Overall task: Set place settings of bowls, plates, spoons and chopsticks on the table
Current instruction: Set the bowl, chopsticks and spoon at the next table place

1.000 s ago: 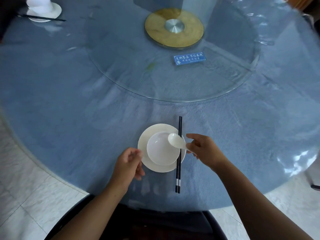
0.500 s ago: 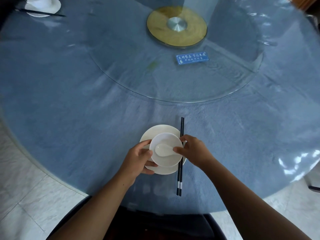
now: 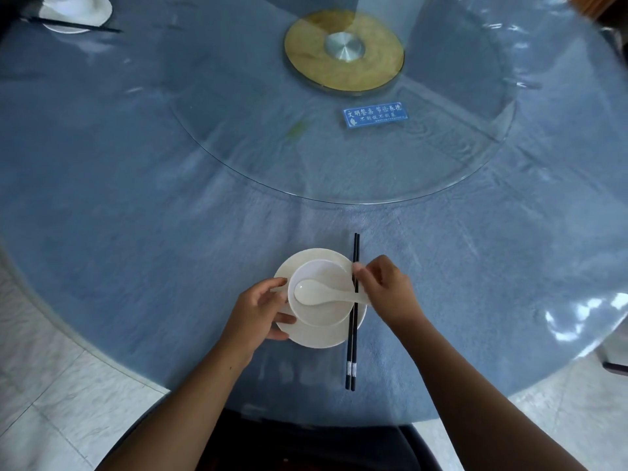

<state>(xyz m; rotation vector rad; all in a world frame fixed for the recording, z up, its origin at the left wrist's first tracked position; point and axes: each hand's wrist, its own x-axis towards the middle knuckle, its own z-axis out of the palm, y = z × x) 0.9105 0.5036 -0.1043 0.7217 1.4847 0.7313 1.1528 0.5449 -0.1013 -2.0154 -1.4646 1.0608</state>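
A white plate (image 3: pixel 319 336) lies near the table's front edge with a white bowl (image 3: pixel 323 273) on it. A white spoon (image 3: pixel 314 294) lies in the bowl, its handle pointing right over the rim. Two black chopsticks (image 3: pixel 351 355) lie side by side along the plate's right edge. My left hand (image 3: pixel 255 311) grips the bowl's left side, thumb at the rim and fingers below. My right hand (image 3: pixel 387 287) is beside the bowl on the right. Its bent fingertips touch the chopsticks, and the end of the spoon handle runs under it.
The round table (image 3: pixel 136 215) has a blue cloth under clear film. A glass turntable (image 3: pixel 441 164) with a gold hub (image 3: pixel 343 51) and a blue sign (image 3: pixel 374 115) fills the middle. Another white setting with chopsticks (image 3: pixel 78 15) sits far left. A dark chair (image 3: pixel 306 447) is below.
My right hand carried the spoon into the bowl, laid it down and slid off to the handle's end. My left hand came forward and took hold of the bowl's left side.
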